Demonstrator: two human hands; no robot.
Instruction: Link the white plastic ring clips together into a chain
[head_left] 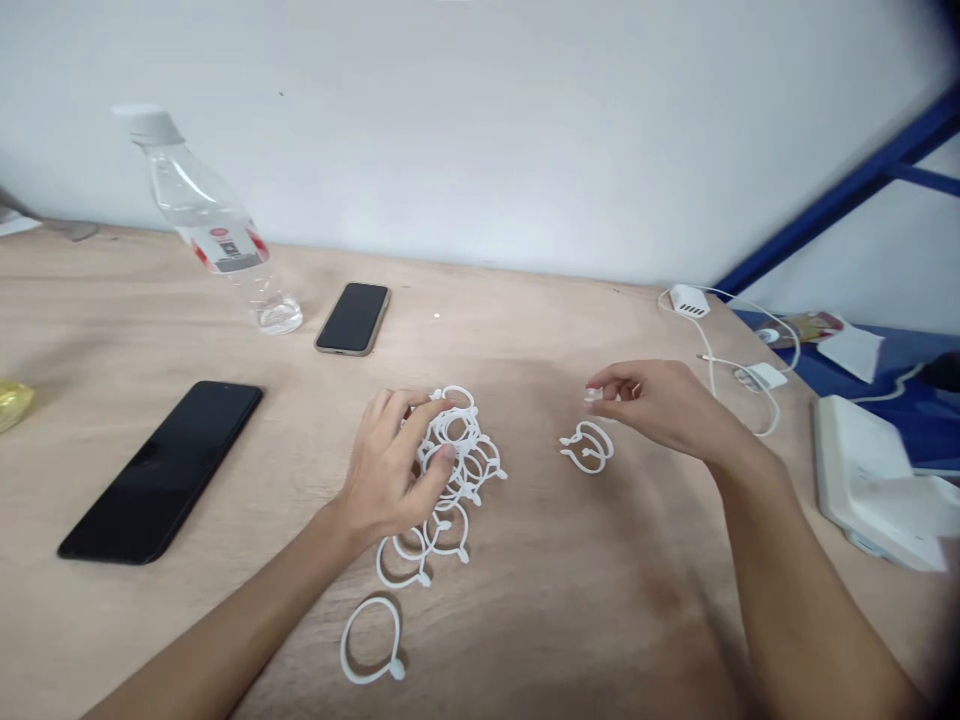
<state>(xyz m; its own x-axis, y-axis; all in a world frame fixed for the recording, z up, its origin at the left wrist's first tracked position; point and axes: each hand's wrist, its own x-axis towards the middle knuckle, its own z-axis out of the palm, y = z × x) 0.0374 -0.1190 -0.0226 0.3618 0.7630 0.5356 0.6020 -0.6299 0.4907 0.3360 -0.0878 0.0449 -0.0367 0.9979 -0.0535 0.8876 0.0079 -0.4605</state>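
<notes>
A pile of white plastic rings (486, 458), each with a small tab, lies on the wooden table near the middle. My left hand (397, 460) rests over the left side of this pile, fingers apart, its fingertips at the rings. Several more rings trail toward the front, ending in a single ring (344, 645) lying apart. On the right, my right hand (630, 395) pinches a small white piece (593, 395), mostly hidden by the fingers. Just below that hand lie a few open white rings (592, 450), overlapping.
A clear bottle (225, 240) stands at the back left, near a small phone (354, 318). A large black phone (161, 470) lies at the left. White cables and a charger (688, 300) are at the back right, with a white device (877, 480) at the right edge.
</notes>
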